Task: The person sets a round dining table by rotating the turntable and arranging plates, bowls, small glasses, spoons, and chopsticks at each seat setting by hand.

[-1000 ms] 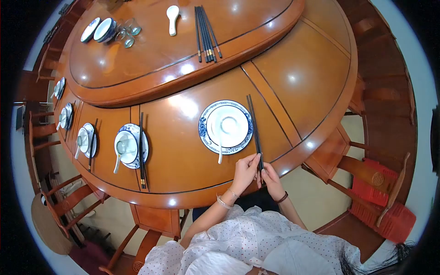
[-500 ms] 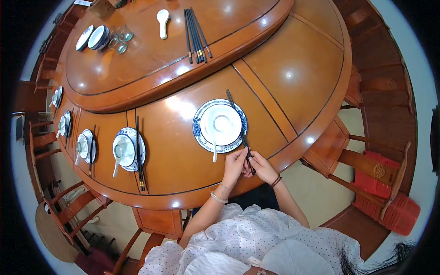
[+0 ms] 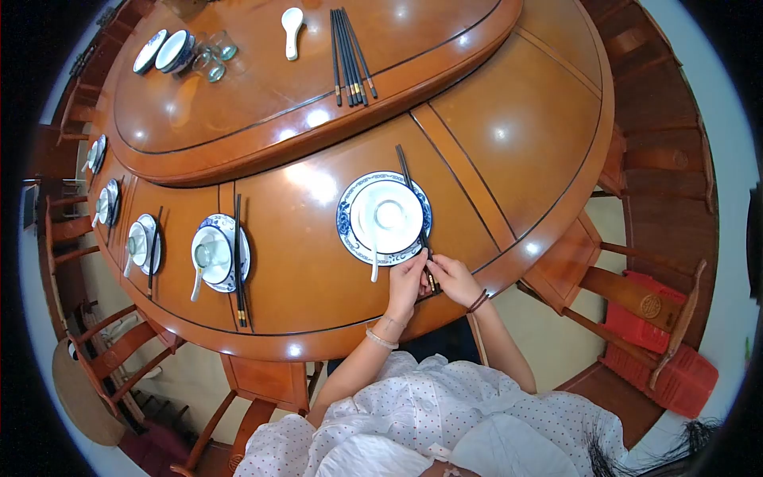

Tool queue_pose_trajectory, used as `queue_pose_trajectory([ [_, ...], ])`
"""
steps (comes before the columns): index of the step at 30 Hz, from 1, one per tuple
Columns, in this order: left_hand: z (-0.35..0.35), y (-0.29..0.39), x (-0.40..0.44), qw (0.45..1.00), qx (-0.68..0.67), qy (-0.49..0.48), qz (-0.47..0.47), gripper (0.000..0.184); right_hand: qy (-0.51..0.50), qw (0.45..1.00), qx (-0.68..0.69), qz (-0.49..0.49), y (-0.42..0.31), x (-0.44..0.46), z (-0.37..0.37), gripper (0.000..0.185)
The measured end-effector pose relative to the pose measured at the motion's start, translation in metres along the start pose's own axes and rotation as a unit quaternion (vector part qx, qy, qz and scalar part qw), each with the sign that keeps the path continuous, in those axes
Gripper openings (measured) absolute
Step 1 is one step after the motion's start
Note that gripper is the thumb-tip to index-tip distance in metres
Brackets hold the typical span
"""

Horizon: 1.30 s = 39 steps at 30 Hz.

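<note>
My left hand (image 3: 407,285) and my right hand (image 3: 453,281) are close together at the table edge, both closed on the lower part of a pair of black chopsticks (image 3: 405,165). The pair lies along the right side of a blue-and-white plate (image 3: 344,219), its far tips extending past the rim. On that plate sits a white bowl (image 3: 401,195) with what looks like a clear glass in its middle. A white spoon (image 3: 374,258) rests at the bowl's left, its handle pointing toward me. The chopsticks' gold-banded ends show between my hands.
Further left, several place settings line the round wooden table, the nearest with a plate (image 3: 245,258) and chopsticks (image 3: 238,270). The raised centre carries loose chopsticks (image 3: 346,60), a white spoon (image 3: 292,32), stacked bowls (image 3: 173,52) and glasses (image 3: 214,70). Chairs (image 3: 560,250) surround the table.
The chopsticks have slid slightly away from me along the plate's right side, and my hands have shifted a little with them. The whole view has moved slightly.
</note>
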<state>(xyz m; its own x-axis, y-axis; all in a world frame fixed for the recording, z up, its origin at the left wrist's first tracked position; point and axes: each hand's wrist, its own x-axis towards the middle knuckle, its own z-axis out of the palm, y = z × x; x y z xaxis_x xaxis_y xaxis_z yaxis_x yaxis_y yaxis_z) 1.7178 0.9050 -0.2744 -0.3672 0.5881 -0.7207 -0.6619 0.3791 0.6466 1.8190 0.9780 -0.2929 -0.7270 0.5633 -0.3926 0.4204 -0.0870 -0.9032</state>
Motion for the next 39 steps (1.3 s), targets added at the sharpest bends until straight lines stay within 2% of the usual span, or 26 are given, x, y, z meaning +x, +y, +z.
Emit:
queue_pose_trajectory([
  [4, -0.001, -0.003, 0.002, 1.0, -0.001, 0.011, 0.008, 0.032, -0.008, 0.997, -0.07, 0.014, -0.012, 0.002, -0.006, 0.026],
  [6, -0.001, -0.004, 0.003, 1.0, -0.004, 0.012, 0.005, 0.033, -0.007, 0.993, -0.118, -0.015, -0.014, 0.003, -0.008, 0.028],
  [17, -0.005, 0.001, -0.003, 1.0, -0.005, 0.001, -0.024, 0.038, -0.047, 0.985, -0.163, 0.042, -0.031, 0.008, -0.017, 0.034],
  [22, -0.015, 0.006, -0.017, 0.999, 0.029, -0.034, -0.021, 0.036, -0.049, 0.982, -0.178, 0.043, -0.033, 0.011, -0.017, 0.035],
  [28, -0.06, 0.015, -0.053, 0.993, 0.097, -0.057, -0.043, 0.038, -0.035, 0.946, -0.308, 0.09, -0.051, 0.007, -0.033, 0.048],
  [31, -0.091, 0.017, -0.069, 0.991, 0.115, -0.054, -0.035, 0.034, -0.003, 0.929, -0.353, 0.113, -0.066, 0.007, -0.052, 0.047],
  [32, -0.1, 0.017, -0.073, 0.995, 0.09, -0.03, -0.037, 0.033, -0.007, 0.929, -0.356, 0.106, -0.07, 0.008, -0.059, 0.047],
  [35, -0.122, 0.017, -0.084, 0.998, 0.042, 0.036, -0.005, 0.031, 0.087, 0.93, -0.351, 0.061, -0.092, 0.024, -0.068, 0.039],
  [37, -0.129, 0.021, -0.09, 0.996, 0.03, 0.08, 0.014, 0.034, 0.141, 0.953, -0.269, 0.005, -0.106, 0.043, -0.067, 0.027],
  [39, -0.133, 0.027, -0.095, 0.994, 0.007, 0.104, 0.012, 0.037, 0.19, 0.943, -0.259, -0.091, -0.127, 0.068, -0.059, 0.023],
])
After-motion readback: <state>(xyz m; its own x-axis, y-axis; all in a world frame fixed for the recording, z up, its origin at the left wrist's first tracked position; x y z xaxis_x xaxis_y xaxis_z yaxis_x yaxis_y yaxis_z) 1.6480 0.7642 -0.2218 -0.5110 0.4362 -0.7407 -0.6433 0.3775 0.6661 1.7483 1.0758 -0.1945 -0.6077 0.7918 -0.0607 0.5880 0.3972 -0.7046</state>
